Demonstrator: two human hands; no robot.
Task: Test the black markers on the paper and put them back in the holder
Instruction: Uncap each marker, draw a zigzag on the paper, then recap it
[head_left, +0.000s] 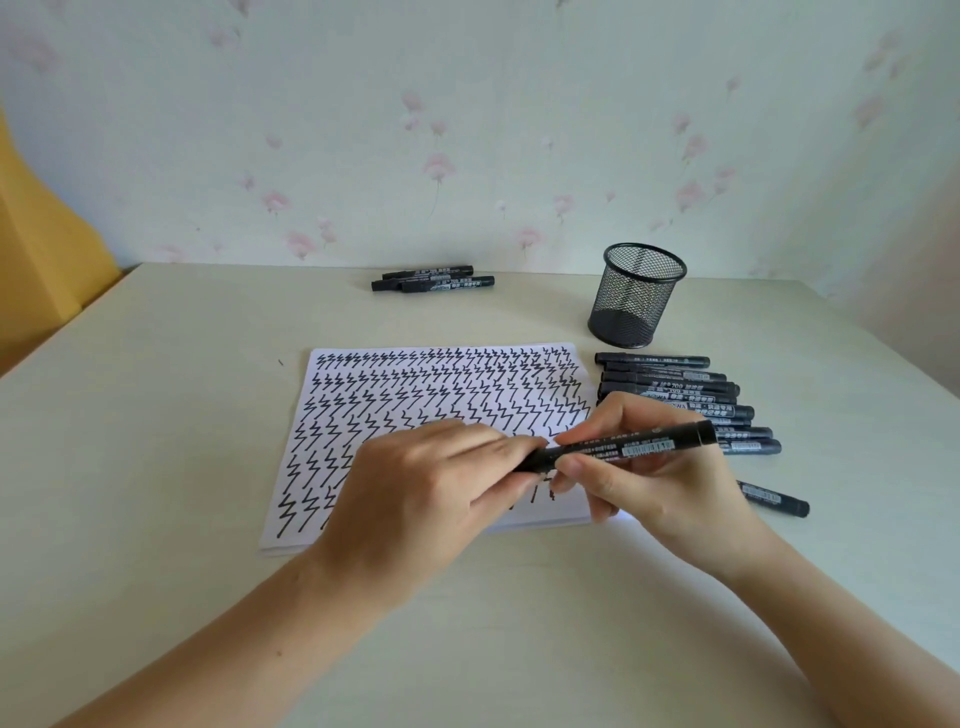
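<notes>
Head view: both hands meet over the near right part of the paper (415, 410), hiding its zigzag marks there. Right hand (649, 467) grips the barrel of a black marker (644, 446); left hand (431, 483) pinches its left end, so the cap or tip is concealed. Barrel print is too blurred to read. Right of the paper lies a row of markers (670, 387), one showing "700"; a lone marker (774, 499) is part hidden behind the wrist. Mesh holder (636, 296) stands far right; three markers (434, 279) lie far centre on the table (156, 415).
</notes>
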